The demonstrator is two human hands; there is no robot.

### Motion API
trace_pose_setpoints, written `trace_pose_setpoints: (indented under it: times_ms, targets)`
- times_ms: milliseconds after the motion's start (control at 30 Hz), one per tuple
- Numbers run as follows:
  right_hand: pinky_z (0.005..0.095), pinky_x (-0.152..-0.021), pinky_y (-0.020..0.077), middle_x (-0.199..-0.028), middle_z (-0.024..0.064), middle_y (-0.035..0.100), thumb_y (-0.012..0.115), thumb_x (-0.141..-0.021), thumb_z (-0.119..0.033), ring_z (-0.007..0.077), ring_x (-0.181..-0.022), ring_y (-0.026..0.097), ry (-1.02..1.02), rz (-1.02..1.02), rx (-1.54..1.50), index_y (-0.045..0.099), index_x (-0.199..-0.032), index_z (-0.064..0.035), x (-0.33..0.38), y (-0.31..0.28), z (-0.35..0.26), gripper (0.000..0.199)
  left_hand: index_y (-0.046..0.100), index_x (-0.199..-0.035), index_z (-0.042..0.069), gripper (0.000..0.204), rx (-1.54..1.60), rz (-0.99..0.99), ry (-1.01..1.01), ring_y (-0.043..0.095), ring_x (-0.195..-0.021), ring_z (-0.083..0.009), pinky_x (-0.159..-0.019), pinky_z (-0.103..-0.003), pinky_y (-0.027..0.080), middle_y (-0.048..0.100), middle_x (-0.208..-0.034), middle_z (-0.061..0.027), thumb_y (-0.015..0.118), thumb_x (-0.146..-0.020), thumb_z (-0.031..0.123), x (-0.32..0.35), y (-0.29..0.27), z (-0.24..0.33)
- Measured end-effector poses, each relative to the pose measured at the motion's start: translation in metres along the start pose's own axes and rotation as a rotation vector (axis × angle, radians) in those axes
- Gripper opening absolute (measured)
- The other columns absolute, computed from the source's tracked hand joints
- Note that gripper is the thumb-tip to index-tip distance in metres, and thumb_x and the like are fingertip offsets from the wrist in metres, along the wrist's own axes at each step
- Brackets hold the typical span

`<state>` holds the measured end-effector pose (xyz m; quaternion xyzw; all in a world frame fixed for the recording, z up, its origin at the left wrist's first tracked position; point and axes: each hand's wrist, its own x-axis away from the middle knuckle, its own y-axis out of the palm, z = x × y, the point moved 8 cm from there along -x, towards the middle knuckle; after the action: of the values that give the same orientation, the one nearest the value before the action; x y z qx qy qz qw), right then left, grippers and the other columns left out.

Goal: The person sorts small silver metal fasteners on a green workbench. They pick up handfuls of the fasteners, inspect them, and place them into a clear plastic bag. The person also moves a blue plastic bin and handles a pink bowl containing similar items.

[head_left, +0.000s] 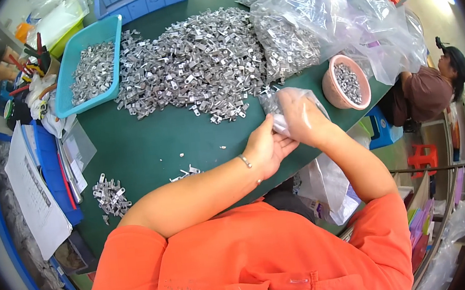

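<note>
A small clear plastic bag with metal pieces in it lies at the right front of the green table. My left hand is palm up beside its mouth, thumb and stretched fingers around a whitish fold of the plastic. My right hand reaches down at the bag with clear film over its back; its fingertips are hidden. Beyond my hands spreads a big heap of small silvery metal clips. A pink round basket of small metal parts stands right of my right hand.
A turquoise basket of clips stands left of the heap, and a blue bin behind it. Large clear bags fill the back right. Small clip piles lie near my left arm. Another person sits at far right.
</note>
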<state>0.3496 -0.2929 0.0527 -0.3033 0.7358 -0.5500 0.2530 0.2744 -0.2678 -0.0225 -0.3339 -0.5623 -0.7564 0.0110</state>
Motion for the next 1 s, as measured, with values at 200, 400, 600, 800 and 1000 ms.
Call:
trace_pose_setpoints:
  times_ms: [200, 400, 600, 800, 1000]
  targets:
    - [0.0436, -0.077, 0.0468, -0.096, 0.0179, 0.055, 0.061, -0.075, -0.022, 0.0358, -0.092, 0.055, -0.172, 0.162, 0.230, 0.055, -0.097, -0.0019, 0.012, 0.004, -0.032, 0.030, 0.039, -0.136, 0.009, 0.049, 0.038, -0.013, 0.029, 0.046, -0.125, -0.0263, -0.107, -0.043, 0.036, 0.047, -0.136, -0.0100, 0.029, -0.101, 0.041, -0.003, -0.012, 0.001]
    - [0.0473, -0.078, 0.0470, -0.109, 0.0238, 0.054, 0.066, -0.075, -0.019, 0.0399, -0.094, 0.057, -0.260, 0.222, 0.238, 0.054, -0.111, -0.0009, 0.034, 0.012, -0.027, 0.042, 0.042, -0.134, 0.010, 0.048, 0.054, -0.054, 0.081, 0.048, -0.123, -0.0209, -0.105, -0.038, 0.038, 0.048, -0.135, -0.0063, 0.031, -0.101, 0.043, -0.010, -0.011, -0.003]
    - [0.0454, -0.076, 0.0473, -0.097, 0.0214, 0.057, 0.064, -0.075, -0.016, 0.0390, -0.089, 0.057, -0.196, 0.362, 0.306, 0.055, -0.105, -0.0011, 0.001, -0.006, -0.004, 0.034, 0.052, -0.122, 0.007, 0.044, -0.102, -0.090, 0.070, 0.054, -0.112, -0.0217, -0.102, -0.036, 0.039, 0.058, -0.120, -0.0100, 0.038, -0.099, 0.042, -0.037, 0.009, 0.025]
    - [0.0421, -0.074, 0.0494, -0.085, 0.0170, 0.062, 0.061, -0.074, -0.009, 0.0361, -0.086, 0.059, -0.216, -0.228, 0.263, 0.062, -0.084, -0.0012, -0.015, -0.010, -0.033, 0.013, 0.056, -0.110, 0.000, 0.034, -0.347, 0.204, 0.065, 0.057, -0.103, -0.0241, -0.093, -0.037, 0.043, 0.061, -0.109, -0.0134, 0.047, -0.096, 0.030, 0.012, -0.027, 0.044]
    - [0.0414, -0.073, 0.0497, -0.085, 0.0207, 0.061, 0.062, -0.069, 0.004, 0.0379, -0.081, 0.060, -0.101, -0.241, -0.034, 0.064, -0.077, 0.0024, -0.010, -0.045, -0.026, 0.008, 0.059, -0.102, 0.001, 0.023, -0.124, 0.195, 0.133, 0.058, -0.085, -0.0175, -0.075, -0.031, 0.048, 0.061, -0.094, -0.0078, 0.054, -0.092, 0.021, 0.067, -0.068, 0.073]
